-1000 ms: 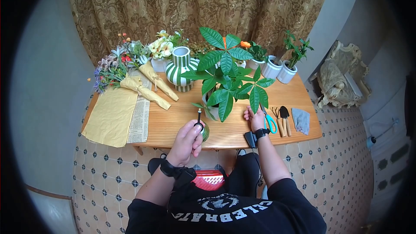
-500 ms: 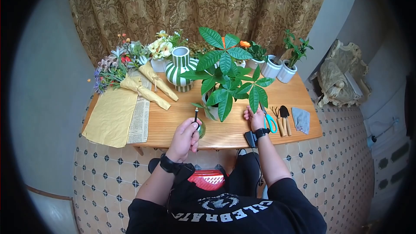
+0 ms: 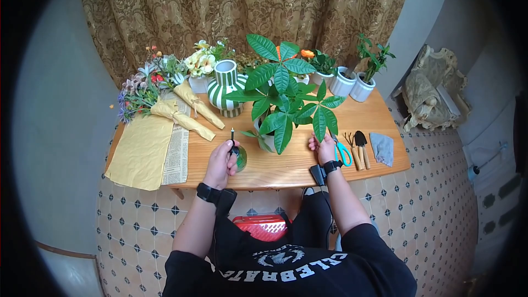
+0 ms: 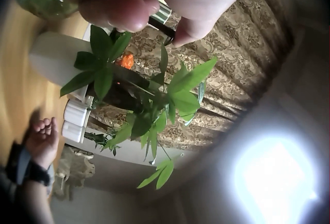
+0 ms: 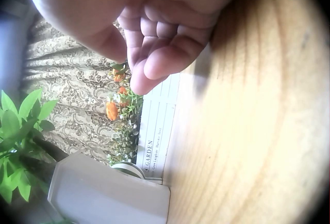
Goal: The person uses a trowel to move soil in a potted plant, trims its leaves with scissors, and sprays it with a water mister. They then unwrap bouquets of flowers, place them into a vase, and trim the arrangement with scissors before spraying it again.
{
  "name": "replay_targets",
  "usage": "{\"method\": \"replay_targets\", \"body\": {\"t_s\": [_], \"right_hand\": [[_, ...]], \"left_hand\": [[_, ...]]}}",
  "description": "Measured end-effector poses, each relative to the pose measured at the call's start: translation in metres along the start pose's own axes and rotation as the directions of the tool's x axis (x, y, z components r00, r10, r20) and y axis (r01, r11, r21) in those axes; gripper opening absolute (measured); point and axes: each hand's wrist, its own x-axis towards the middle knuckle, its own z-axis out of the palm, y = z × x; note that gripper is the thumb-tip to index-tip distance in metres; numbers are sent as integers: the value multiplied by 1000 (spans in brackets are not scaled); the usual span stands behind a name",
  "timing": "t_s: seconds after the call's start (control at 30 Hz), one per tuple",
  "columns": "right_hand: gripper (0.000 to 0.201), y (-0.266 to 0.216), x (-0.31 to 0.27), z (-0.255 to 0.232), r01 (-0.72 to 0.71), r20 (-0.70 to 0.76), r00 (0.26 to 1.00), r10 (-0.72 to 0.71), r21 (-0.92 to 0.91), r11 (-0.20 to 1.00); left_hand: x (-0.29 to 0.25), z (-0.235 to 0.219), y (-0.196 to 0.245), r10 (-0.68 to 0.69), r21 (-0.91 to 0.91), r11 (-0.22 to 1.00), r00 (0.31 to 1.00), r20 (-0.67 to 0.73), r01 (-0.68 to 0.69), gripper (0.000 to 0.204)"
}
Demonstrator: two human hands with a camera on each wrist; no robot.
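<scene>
On the wooden tabletop (image 3: 275, 173), at the left, there is a large yellow-brown paper sheet (image 3: 140, 151), which partly covers a printed newspaper (image 3: 177, 159). Two bouquets wrapped in yellow paper (image 3: 182, 119) lie across their upper part. Next stands a round vase with green and white stripes (image 3: 224, 89). Nearer to the person, the left hand (image 3: 221, 164) has its grip clamped on the black top of a transparent green bottle (image 3: 242, 159), upright at the near side of the tabletop; whether its base touches the wood, one cannot tell. To the right of this bottle is a leafy green plant (image 3: 281, 99) in a white pot (image 3: 266, 139). Further right, the right hand (image 3: 323, 149) has a relaxed grip, fingers loosely curled, thumb and fingertips apart. Just beside it are scissors with turquoise handles (image 3: 344, 155), then a small rake (image 3: 355, 157) and a black trowel (image 3: 361, 140) with wooden handles, and finally a grey cloth (image 3: 382, 149)
</scene>
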Motion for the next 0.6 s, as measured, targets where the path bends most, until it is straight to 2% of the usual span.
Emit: {"method": "replay_targets", "body": {"t_s": [0.33,0.43,0.53,0.6], "right_hand": [[22,1,0,-1,17,22,1000,-17,7,1000],[22,-2,-1,1,12,15,1000,-12,-4,1000],[23,-1,-2,2,12,16,1000,-12,-10,1000],[24,-2,-2,0,17,16,1000,-17,-16,1000]], "left_hand": [[32,-21,2,20,-41,999,999,-43,-22,37],[39,-26,1,17,-54,998,1000,-14,-18,39],[44,-29,5,22,-13,1000,1000,14,-22,42],[44,-28,12,6,110,994,1000,-11,-5,45]]}}
